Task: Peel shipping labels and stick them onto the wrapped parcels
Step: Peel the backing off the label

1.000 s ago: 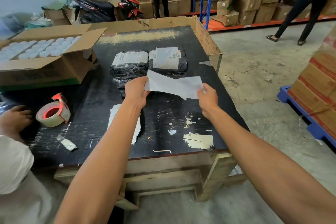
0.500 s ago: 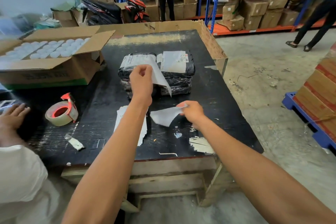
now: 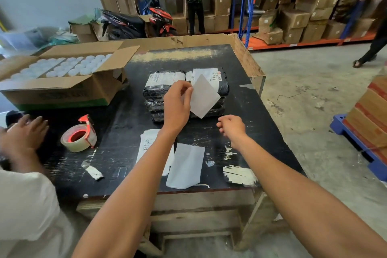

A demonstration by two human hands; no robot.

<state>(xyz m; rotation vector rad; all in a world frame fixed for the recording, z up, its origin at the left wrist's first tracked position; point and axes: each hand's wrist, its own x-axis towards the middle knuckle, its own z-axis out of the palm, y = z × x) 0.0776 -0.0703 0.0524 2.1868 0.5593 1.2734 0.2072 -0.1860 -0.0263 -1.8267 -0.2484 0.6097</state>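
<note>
My left hand point(image 3: 177, 102) pinches a peeled white shipping label point(image 3: 204, 96) by its edge and holds it in the air over the black wrapped parcels point(image 3: 155, 93), which are stacked mid-table with labels on the top two. My right hand point(image 3: 232, 126) hovers just right of the stack with loosely spread fingers and nothing in it. A white backing sheet point(image 3: 185, 166) lies near the black table's point(image 3: 261, 123) front edge. Beside it, partly under my left forearm, lies a pile of unpeeled label sheets point(image 3: 147, 144).
A tape dispenser point(image 3: 79, 134) sits at the left, with a tape scrap point(image 3: 92, 170) in front of it. An open carton of white caps point(image 3: 62, 77) fills the back left. Another person's hand point(image 3: 25, 134) rests at the left edge. A blue pallet with boxes point(image 3: 364, 123) stands right.
The backing sheet left my right hand and now lies on the table. My right hand rose, now holding nothing, toward the parcels. My left hand still holds the label over the stack.
</note>
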